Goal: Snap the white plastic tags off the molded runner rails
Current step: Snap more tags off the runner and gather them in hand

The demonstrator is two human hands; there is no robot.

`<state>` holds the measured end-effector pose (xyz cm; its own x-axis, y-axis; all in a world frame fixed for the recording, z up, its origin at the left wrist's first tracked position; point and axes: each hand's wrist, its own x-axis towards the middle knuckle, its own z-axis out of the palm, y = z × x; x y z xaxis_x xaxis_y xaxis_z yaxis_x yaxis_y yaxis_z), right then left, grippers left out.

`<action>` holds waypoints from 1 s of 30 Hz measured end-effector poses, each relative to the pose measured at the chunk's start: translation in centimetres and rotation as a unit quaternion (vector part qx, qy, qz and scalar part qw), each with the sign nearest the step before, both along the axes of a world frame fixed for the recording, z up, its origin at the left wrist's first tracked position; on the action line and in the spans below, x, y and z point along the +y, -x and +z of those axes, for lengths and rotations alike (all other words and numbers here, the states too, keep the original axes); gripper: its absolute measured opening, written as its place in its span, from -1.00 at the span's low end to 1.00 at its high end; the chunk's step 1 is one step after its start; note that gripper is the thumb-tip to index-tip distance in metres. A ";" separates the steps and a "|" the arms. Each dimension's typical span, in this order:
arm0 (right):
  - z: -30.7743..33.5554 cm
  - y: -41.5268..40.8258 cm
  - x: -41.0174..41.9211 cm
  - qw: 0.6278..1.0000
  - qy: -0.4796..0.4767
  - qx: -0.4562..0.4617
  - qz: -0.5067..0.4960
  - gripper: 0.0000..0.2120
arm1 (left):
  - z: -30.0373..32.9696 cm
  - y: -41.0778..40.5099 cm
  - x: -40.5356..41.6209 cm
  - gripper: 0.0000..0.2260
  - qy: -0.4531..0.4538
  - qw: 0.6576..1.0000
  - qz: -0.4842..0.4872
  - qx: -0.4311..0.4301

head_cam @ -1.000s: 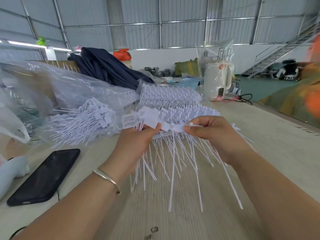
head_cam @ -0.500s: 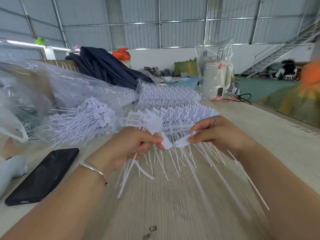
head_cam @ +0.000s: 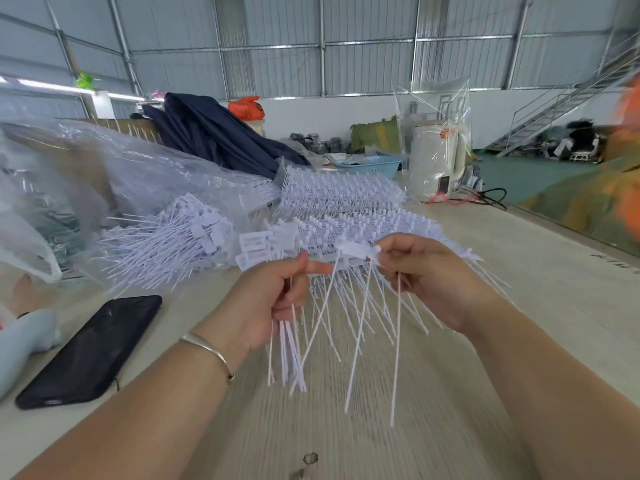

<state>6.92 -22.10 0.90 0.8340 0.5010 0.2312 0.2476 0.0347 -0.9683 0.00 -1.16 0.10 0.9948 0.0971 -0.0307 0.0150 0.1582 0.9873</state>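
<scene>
Nearest the camera, the left hand [head_cam: 273, 299] is gripping a bundle of loose tags [head_cam: 289, 355], its fingers curled round their thin tails, which are hanging down toward the table [head_cam: 433, 427]; its forefinger is pointing right toward the other hand. Just beside it, the right hand [head_cam: 429, 271] is pinching the flat head of a tag on the rail [head_cam: 356, 252] between thumb and fingertips; that rail is lying crosswise between the two hands, its long axis running left to right, its tails fanning down and toward the camera. The snapping move, as I judge it, is turning on this: the rail's free end is sitting a little up and right of the left forefinger, close to it, and the right hand is the one already holding it. Farther off, a black phone [head_cam: 90, 351] is lying on the left; behind the hands more rails [head_cam: 343, 199] are stacked, and a clear bag [head_cam: 145, 188] is covering a heap of tags. The break point is hiding under the right fingertips; motion blur is smearing the tails; whether the forefinger is touching the rail I cannot tell.
</scene>
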 end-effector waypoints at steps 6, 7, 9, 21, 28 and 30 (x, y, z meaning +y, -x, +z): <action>-0.7 0.6 0.9 0.998 0.032 -0.025 0.039 -0.89 | 0.3 0.4 -0.8 -0.71 0.084 0.995 -0.039 0.035; -0.7 0.7 0.9 0.998 0.039 -0.030 0.035 -0.89 | 0.3 0.5 -1.0 -0.76 0.089 0.994 -0.058 0.034; -0.7 0.7 0.9 0.998 0.043 -0.032 0.027 -0.89 | 0.4 0.5 -1.2 -0.80 0.084 0.993 -0.081 0.015; 0.0 0.7 0.8 0.998 0.019 -0.057 -0.018 -0.94 | 0.3 0.3 -2.1 -0.85 0.101 0.992 -0.007 -0.071; -0.3 1.3 1.4 0.995 -0.029 -0.085 0.037 -0.96 | 0.7 0.8 -1.7 -0.85 0.197 0.972 -0.122 -0.034; -0.3 1.4 1.4 0.994 -0.047 -0.058 0.084 -0.84 | 0.6 1.1 -2.0 -0.84 0.230 0.952 -0.204 -0.003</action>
